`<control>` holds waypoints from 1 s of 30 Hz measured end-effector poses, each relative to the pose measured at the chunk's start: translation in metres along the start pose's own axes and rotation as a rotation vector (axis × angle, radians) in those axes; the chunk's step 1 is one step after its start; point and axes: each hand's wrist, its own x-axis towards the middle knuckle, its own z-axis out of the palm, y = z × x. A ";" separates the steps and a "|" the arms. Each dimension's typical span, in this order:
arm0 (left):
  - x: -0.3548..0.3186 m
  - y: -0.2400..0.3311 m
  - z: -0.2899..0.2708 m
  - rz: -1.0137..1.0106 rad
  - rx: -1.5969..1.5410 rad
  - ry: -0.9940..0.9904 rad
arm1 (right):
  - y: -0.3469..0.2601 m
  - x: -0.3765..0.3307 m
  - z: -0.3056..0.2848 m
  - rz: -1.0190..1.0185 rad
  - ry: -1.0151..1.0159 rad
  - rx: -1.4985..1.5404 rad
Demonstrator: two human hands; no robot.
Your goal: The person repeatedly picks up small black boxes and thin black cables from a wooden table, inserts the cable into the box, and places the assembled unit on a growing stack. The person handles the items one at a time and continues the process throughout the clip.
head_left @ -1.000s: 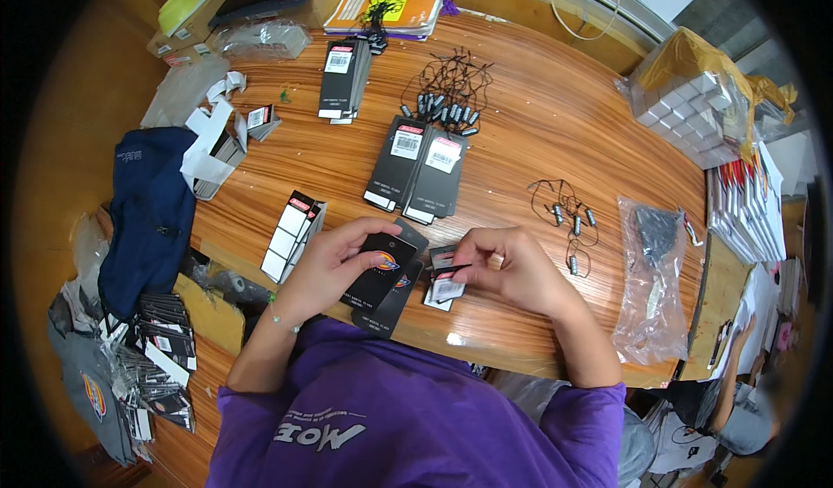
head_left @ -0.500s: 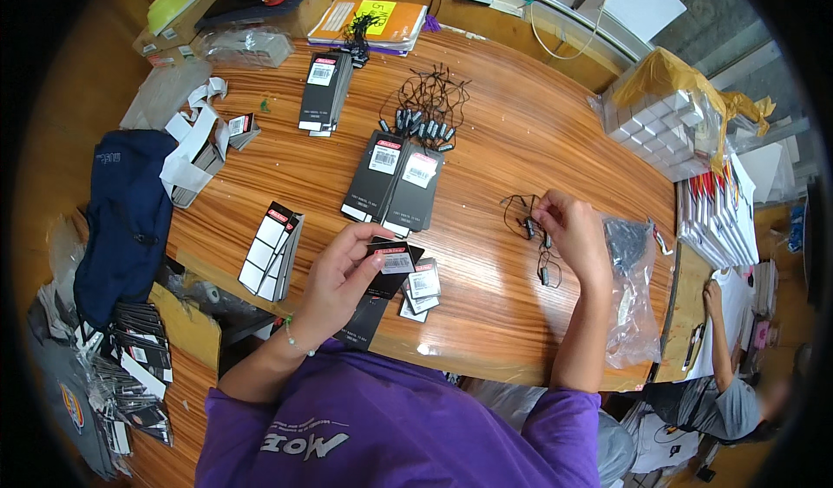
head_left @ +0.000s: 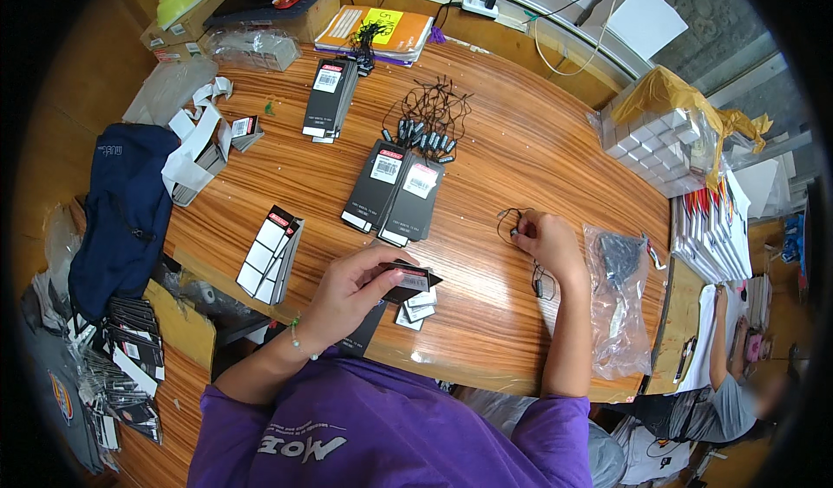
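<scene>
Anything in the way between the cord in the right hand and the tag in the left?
Nothing visible: between the black cord in the right hand and the black tag in the left hand, only wooden tabletop shows.

The single head-mounted fisheye view looked down from close above the surface [head_left: 477,301], facing its far side.

The bench [head_left: 477,228] has a smooth, glossy wood-grain top, and the tags [head_left: 369,200] look like matt card with paper stickers [head_left: 386,168]. The bag [head_left: 620,332] is clear, crinkled, shiny plastic and the shirt [head_left: 390,419] soft cloth. The cords [head_left: 431,106] seem matt string, though too thin to be sure.
</scene>
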 end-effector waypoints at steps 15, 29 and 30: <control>0.041 0.010 0.034 0.048 -0.158 -0.219 | -0.053 -0.026 -0.011 -0.244 0.032 1.509; 0.043 0.002 0.041 0.091 0.292 -0.302 | -0.042 -0.023 -0.018 -0.241 0.427 1.707; 0.042 -0.002 0.041 0.088 0.275 -0.296 | -0.037 -0.025 -0.023 -0.306 0.394 1.734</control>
